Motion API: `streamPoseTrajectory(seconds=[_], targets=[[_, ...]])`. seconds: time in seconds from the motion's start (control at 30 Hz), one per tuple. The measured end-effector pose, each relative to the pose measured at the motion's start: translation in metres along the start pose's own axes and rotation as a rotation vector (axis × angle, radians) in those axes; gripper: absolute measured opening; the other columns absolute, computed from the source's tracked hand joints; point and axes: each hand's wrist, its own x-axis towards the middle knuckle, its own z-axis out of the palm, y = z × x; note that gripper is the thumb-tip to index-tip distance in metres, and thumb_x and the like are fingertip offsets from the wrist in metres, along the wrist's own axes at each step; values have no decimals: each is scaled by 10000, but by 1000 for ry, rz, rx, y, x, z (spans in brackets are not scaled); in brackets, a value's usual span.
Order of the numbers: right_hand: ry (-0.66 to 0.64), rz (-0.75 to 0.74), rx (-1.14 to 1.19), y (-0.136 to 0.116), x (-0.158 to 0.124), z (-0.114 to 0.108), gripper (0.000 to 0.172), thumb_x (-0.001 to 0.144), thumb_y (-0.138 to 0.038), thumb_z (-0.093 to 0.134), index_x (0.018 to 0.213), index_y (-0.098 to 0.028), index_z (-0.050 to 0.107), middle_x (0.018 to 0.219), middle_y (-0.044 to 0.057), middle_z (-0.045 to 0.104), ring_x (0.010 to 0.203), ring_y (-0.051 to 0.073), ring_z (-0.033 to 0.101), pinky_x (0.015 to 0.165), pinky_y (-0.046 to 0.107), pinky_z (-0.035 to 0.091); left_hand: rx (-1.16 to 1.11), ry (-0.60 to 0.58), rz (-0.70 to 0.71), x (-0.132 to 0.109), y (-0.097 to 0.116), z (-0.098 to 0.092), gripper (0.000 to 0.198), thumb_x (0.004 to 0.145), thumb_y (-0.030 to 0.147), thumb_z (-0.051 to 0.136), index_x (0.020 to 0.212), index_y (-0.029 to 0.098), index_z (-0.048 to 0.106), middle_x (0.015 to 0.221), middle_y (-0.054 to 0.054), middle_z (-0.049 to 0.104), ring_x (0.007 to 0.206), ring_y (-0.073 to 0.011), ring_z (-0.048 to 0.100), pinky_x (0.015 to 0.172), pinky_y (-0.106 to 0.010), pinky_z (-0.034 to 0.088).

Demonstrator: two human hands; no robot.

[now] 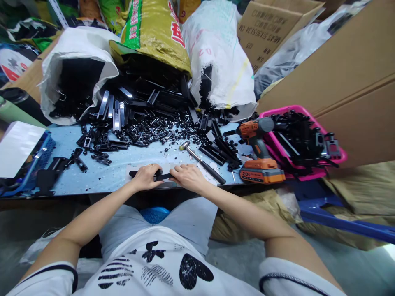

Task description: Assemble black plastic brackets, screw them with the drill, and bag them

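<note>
At the near edge of the blue workbench [117, 181], my left hand [147, 176] and my right hand [188, 176] grip a long black plastic part [164, 177] between them. My left fingers are closed around its left portion, and its far tip sticks out past that hand. On the right end my right fingers and thumb press together. A pale plate lies beneath the part. Just beyond my right hand lies a hammer [202, 161] with a metal head and black handle. Behind my hands spreads a pile of small screws and pins [154, 129].
An orange cordless drill [259, 152] stands right of the hammer, beside a pink basket [308, 113] of black parts. Open sacks, one white [80, 41] and one yellow [154, 37], spill black pieces at the back. A blue basket [46, 150] sits at left.
</note>
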Motion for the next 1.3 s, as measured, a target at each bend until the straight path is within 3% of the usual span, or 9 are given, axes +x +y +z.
streamPoseTrajectory(seconds=[0.13,0.27,0.37,0.47,0.63,0.8,0.93,1.07,1.3], targets=[[-50,63,142,26,11,8,373,925,-492,416,984,-182,614,953,77,646,892,198,580,761,283,364,-44,-126,3,40,-3,1,457,793,502,576,1097,163,542,1017,-103,618,927,-245,590,792,-336,455],[41,254,137,66,57,4,378,985,-341,273,1114,-164,582,1052,113,625,966,204,558,794,290,384,13,-18,-164,104,-5,9,220,845,192,501,1023,110,603,1042,-144,609,1005,-245,564,859,-346,426],[115,428,134,84,101,4,313,959,-272,340,1179,-156,531,1127,138,585,1052,222,521,834,299,400,37,23,-229,125,-5,8,162,814,85,482,847,81,640,922,-148,622,903,-243,590,797,-338,434],[103,441,168,85,127,15,293,921,-297,446,1169,-159,522,1138,126,567,1044,223,532,825,290,424,35,116,-258,105,-14,-6,171,850,127,476,899,89,636,945,-128,614,870,-209,587,784,-313,431],[113,396,193,80,126,40,295,915,-292,469,1158,-137,531,1114,138,540,985,220,552,824,292,425,-21,312,-385,14,-50,-29,198,866,278,507,820,127,627,815,-81,609,826,-190,569,778,-302,430],[119,292,143,78,112,48,277,930,-282,444,1139,-131,545,1094,133,523,959,215,537,787,284,411,-256,529,-572,-51,-68,-15,226,800,341,552,701,149,619,693,-45,583,724,-169,544,713,-291,420],[116,237,88,71,105,47,250,937,-272,427,1054,-115,583,1119,138,511,975,211,496,823,292,377,-809,736,-764,-53,-55,-6,326,770,443,559,749,124,622,551,12,506,499,-88,445,509,-219,346],[131,215,54,64,99,44,258,947,-256,389,1046,-124,588,1107,140,530,1015,233,461,858,329,349,-1185,691,-771,-41,-38,-6,409,636,506,675,695,107,603,504,38,472,425,-46,377,432,-191,247],[386,219,436,48,72,33,277,947,-269,362,1136,-165,537,1099,115,540,952,191,531,830,304,420,-912,548,-715,-47,-34,-4,369,728,491,599,689,126,627,479,33,467,439,-77,397,459,-209,285]])
